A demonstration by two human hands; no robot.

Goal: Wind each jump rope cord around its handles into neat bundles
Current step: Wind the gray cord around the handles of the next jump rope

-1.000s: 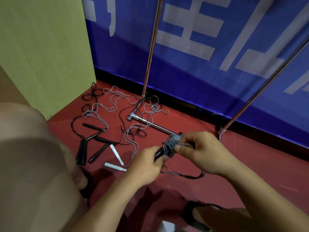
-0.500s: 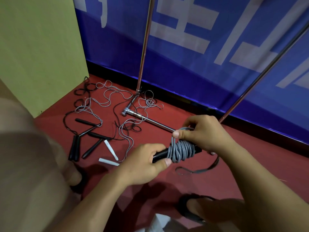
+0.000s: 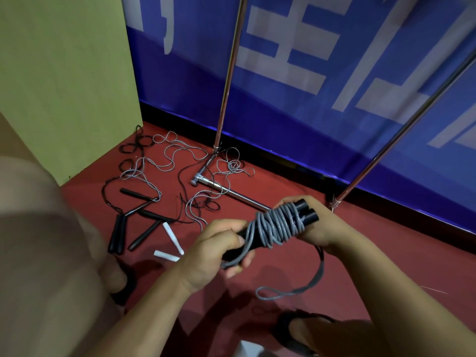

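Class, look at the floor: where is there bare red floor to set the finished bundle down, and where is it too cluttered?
Bare red floor lies to the right, between the black baseboard and the right forearm, past the slanted pole's foot. The left is crowded: loose cords, black handles and white handles spread from the green panel to the metal bar.

Red floor meeting a blue banner with white lettering, a yellow-green panel at left, and 2 slanted chrome poles
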